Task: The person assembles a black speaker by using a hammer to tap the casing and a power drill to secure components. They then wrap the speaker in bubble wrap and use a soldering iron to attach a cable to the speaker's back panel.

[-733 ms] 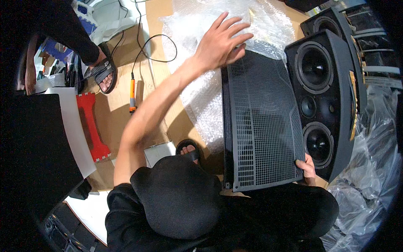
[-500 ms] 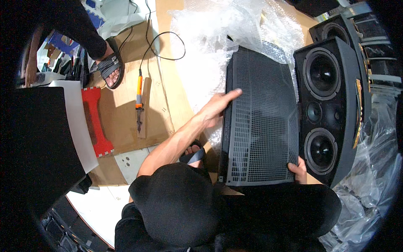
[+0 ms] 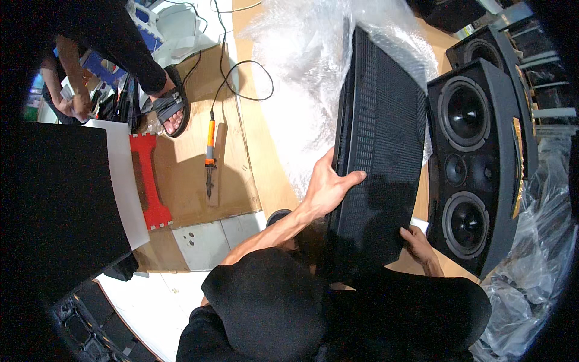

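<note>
A long black perforated metal speaker grille [image 3: 389, 114] is between my two hands, its near end close to my lap. My left hand [image 3: 329, 186] grips its left edge, thumb lying over the mesh and the other fingers hidden behind it. On the opposite edge, low down, my right hand [image 3: 416, 244] holds with the thumb at the rim; its remaining fingers are mostly hidden. The grille is tilted, so its dark left side shows. Whether anything is attached behind it, I cannot tell. Clear bubble wrap [image 3: 295, 78] lies beneath and beyond its far end.
To the right stands a black speaker cabinet [image 3: 476, 175] with bare cones, another cabinet [image 3: 482, 51] behind it. An orange-handled soldering iron [image 3: 210, 145] lies on cardboard at left, beside a red foam piece [image 3: 151, 181]. Another person's sandalled foot [image 3: 172, 111] is at upper left.
The grille has tilted, and its far end has shifted farther away. Both hands still hold its edges. The other person's hands have come into view at upper left.
</note>
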Action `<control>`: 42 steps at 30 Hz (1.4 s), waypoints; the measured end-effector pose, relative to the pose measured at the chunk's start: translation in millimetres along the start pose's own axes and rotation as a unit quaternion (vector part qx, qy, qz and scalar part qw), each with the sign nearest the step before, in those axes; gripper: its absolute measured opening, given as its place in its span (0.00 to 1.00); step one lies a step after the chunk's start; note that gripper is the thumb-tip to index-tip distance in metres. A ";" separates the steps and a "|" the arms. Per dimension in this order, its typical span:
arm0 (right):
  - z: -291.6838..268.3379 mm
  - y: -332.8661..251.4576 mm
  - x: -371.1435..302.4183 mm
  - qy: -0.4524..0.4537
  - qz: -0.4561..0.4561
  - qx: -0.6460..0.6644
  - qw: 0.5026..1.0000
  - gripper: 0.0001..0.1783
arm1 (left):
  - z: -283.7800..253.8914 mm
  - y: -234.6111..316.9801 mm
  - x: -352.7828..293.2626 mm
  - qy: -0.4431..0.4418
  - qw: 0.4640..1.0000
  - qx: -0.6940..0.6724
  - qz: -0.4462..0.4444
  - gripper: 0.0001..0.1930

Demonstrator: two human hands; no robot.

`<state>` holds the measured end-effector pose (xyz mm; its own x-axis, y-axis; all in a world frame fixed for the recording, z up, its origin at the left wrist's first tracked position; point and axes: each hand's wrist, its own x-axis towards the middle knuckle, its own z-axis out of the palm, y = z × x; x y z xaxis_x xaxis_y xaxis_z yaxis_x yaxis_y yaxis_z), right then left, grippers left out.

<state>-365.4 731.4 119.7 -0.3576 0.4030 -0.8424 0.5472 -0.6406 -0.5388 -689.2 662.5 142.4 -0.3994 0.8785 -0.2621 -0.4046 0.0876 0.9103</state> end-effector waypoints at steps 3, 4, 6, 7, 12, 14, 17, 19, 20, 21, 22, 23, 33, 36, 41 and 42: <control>3.0 -10.0 6.4 -0.035 -0.004 -0.112 0.993 0.31 | 1.4 18.5 -2.3 -0.012 0.999 0.004 0.037 0.23; 8.2 -14.1 7.2 -0.052 -0.005 -0.150 0.987 0.30 | 0.8 24.9 -4.7 -0.011 0.999 0.035 0.033 0.23; 10.4 -12.2 6.0 -0.102 -0.027 -0.167 0.980 0.30 | 1.2 35.7 -4.3 -0.016 0.995 0.090 0.033 0.23; 9.1 -4.4 6.5 -0.116 -0.033 -0.158 0.980 0.30 | 2.3 35.9 -8.7 0.005 0.988 0.146 0.041 0.23; 7.6 7.7 22.1 -0.102 -0.004 -0.203 0.974 0.29 | 3.3 39.5 -3.7 0.029 0.991 0.129 -0.019 0.20; 22.2 -8.4 23.3 -0.106 -0.068 -0.176 0.976 0.28 | -6.3 34.6 15.9 0.037 0.988 0.149 -0.012 0.20; 35.4 -16.1 46.2 -0.144 -0.068 -0.187 0.969 0.24 | -21.2 69.0 51.8 0.033 0.975 0.209 -0.066 0.23; 65.9 -21.0 43.7 -0.205 -0.126 -0.028 0.970 0.19 | -35.3 91.6 71.5 0.008 0.970 0.226 -0.088 0.23; 76.7 -23.6 42.0 -0.235 -0.081 -0.012 0.968 0.19 | -37.7 107.6 78.4 -0.016 0.968 0.224 -0.110 0.23; 84.8 -28.6 43.4 -0.268 -0.038 0.003 0.963 0.19 | -44.5 119.7 87.2 -0.032 0.962 0.246 -0.115 0.22; 96.0 -33.5 42.7 -0.298 -0.007 0.004 0.955 0.19 | -48.2 133.5 88.7 -0.042 0.954 0.271 -0.125 0.22; 106.5 -40.1 43.1 -0.327 0.021 0.001 0.945 0.19 | -49.7 151.0 87.4 -0.058 0.942 0.307 -0.121 0.20; 164.1 -90.1 59.4 -0.373 -0.121 0.085 0.916 0.32 | -15.5 251.5 54.5 -0.054 0.794 0.602 -0.069 0.25; 169.6 -86.7 58.0 -0.420 -0.117 0.112 0.893 0.16 | -3.0 268.7 34.7 -0.103 0.800 0.579 -0.115 0.25; 198.6 -73.0 40.7 -0.565 0.015 0.148 0.811 0.18 | 6.7 292.5 -27.9 -0.059 0.830 0.533 -0.157 0.20; 191.8 -65.2 48.0 -0.573 -0.008 0.148 0.806 0.17 | 8.3 286.0 -23.0 -0.097 0.829 0.533 -0.140 0.20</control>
<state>-563.4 667.1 116.0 -0.9196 -0.3470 -0.1842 0.3923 -0.8373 -0.3810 -788.9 671.3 411.4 -0.2305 0.8039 -0.5483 0.5395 0.5745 0.6155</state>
